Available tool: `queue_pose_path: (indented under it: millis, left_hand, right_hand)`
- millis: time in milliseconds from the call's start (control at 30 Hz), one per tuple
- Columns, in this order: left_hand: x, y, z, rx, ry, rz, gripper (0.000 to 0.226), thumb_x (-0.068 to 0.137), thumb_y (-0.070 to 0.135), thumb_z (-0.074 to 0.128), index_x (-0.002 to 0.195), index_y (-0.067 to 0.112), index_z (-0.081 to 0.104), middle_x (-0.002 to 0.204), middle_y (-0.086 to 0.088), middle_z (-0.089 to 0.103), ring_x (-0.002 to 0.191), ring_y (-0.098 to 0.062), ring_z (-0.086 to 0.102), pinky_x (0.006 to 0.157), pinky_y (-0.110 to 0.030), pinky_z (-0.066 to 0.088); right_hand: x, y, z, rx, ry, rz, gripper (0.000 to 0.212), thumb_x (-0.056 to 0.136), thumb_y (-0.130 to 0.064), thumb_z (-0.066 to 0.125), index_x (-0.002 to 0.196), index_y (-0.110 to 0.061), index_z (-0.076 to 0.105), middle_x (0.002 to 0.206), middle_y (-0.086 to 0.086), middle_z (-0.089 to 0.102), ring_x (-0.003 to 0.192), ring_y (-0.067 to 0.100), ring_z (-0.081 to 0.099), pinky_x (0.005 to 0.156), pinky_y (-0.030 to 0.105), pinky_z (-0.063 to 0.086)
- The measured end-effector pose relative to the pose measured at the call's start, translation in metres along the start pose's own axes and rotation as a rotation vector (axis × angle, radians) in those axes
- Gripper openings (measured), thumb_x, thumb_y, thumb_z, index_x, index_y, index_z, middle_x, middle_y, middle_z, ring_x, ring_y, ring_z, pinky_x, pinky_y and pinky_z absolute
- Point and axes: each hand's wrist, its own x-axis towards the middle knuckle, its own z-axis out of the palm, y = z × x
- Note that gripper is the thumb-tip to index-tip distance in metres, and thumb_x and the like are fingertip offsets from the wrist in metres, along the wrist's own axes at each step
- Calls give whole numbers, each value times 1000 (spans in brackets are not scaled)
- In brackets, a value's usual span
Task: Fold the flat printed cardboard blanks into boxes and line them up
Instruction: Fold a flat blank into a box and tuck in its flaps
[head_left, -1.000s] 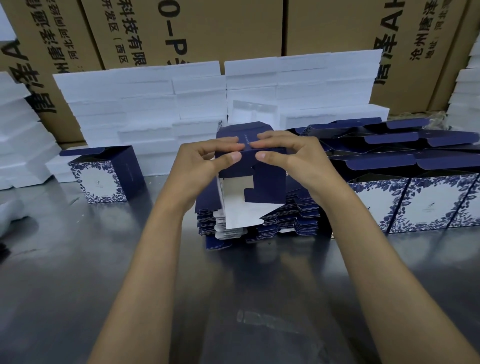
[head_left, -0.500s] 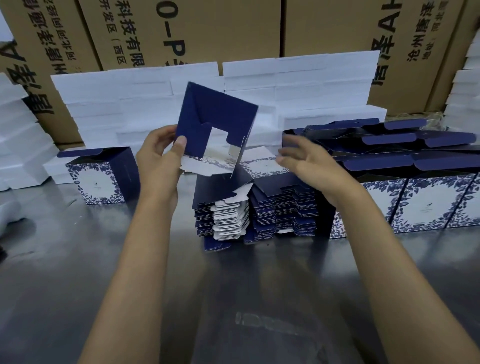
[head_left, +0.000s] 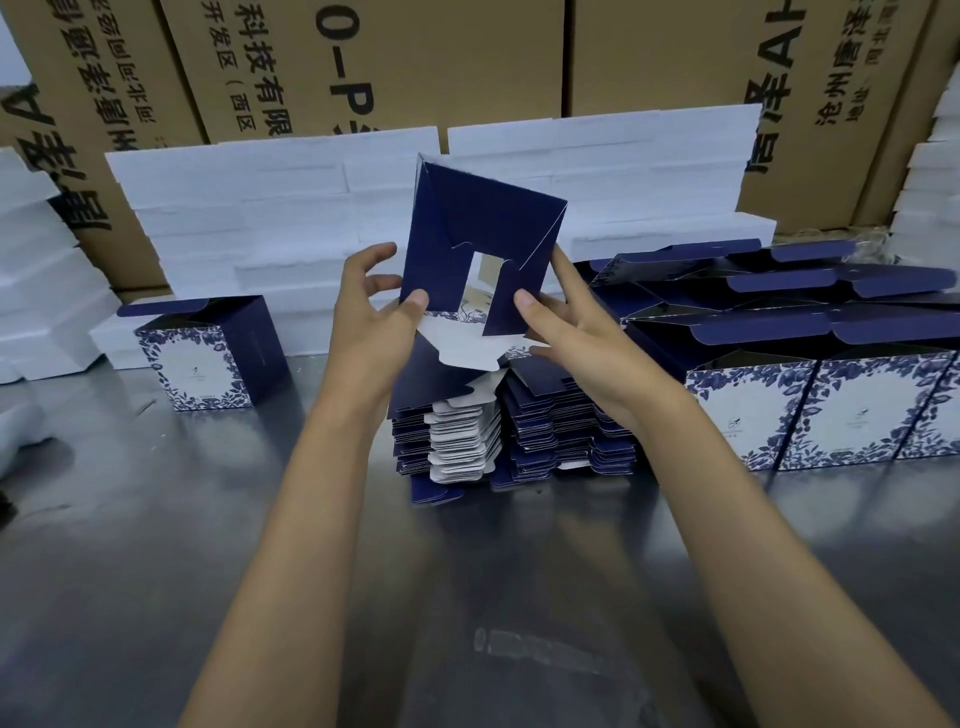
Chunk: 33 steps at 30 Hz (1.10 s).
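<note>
Head view: both hands (head_left: 382, 322) (head_left: 576, 332) pinch navy blank (head_left: 483, 228); print perhaps illegible.

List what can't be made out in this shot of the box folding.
Head view only:
- Stack of flat blanks: its top is hidden behind the half-folded box and both hands.
- Left hand and right hand: fingers behind the box are hidden.
- Row of finished boxes: cut off by the right edge, so the count is unknown.
- Small print on the lone box: too small to read.
</note>
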Motion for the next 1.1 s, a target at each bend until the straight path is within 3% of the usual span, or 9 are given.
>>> queue_pose_path:
  millis: [133,233,300,400,533,600,767,1000,1100]
  left_hand:
    - [2,2,-6,97,-55,16,57,92,7,66,137,34,45,124,0,54,109,-16,65,80,-26,56]
    - [5,1,-9,244,-88,31,67,84,8,75,136,32,40,119,-6,56,102,-15,65,74,-22,53]
    - [5,-2,-9,329,-108,25,74,81,7,78,138,25,37,103,3,59,89,-3,62,64,-14,47]
    - [3,-8,-6,383,-179,-52,70,79,10,82,137,20,44,102,14,62,89,3,58,74,-21,47]
    - [0,-9,-1,390,-385,-214,28,87,31,76,108,14,68,81,1,74,59,-11,62,45,-16,41]
    - [-3,-8,2,446,-489,-307,35,90,47,69,90,13,73,61,0,66,39,-11,46,37,-14,30]
    - [-11,-4,3,668,-707,-413,53,96,54,56,84,8,79,44,4,49,32,-9,33,37,-13,26]
    - [-1,21,-27,822,-410,-210,40,83,47,76,66,12,69,45,12,50,41,-6,43,45,-19,34]
    - [1,26,-28,647,-169,62,31,80,37,82,76,22,55,75,10,55,67,-6,51,58,-23,39]
  right_hand:
    - [4,3,7,86,-12,-18,69,106,-32,53,155,-57,12,156,-8,46,138,15,51,115,45,43]
    - [5,4,10,106,-16,-37,66,108,-25,50,155,-55,14,158,-12,42,139,9,49,115,42,44]
    - [3,3,11,41,-9,-60,64,107,-26,52,156,-53,21,160,-15,37,140,1,44,115,37,43]
    - [0,-5,6,-61,34,-105,54,104,-23,58,151,-43,39,150,-20,45,125,-4,57,102,23,51]
    - [-3,-25,-9,-181,150,-110,40,100,-25,65,135,-40,56,139,-15,57,109,18,68,100,36,54]
    - [-4,-32,-19,-258,184,-102,35,98,-27,66,131,-38,61,135,-13,60,107,26,68,101,43,54]
    - [-10,-35,-29,-445,66,-39,38,96,-23,69,132,-33,63,130,-8,64,109,29,65,102,43,52]
    - [-7,-28,-12,-424,59,-69,39,92,-24,74,127,-39,66,133,-14,58,105,11,55,95,26,45]
    - [-4,-24,-2,-405,130,-119,37,90,-18,75,123,-34,71,135,-13,60,120,11,54,106,28,43]
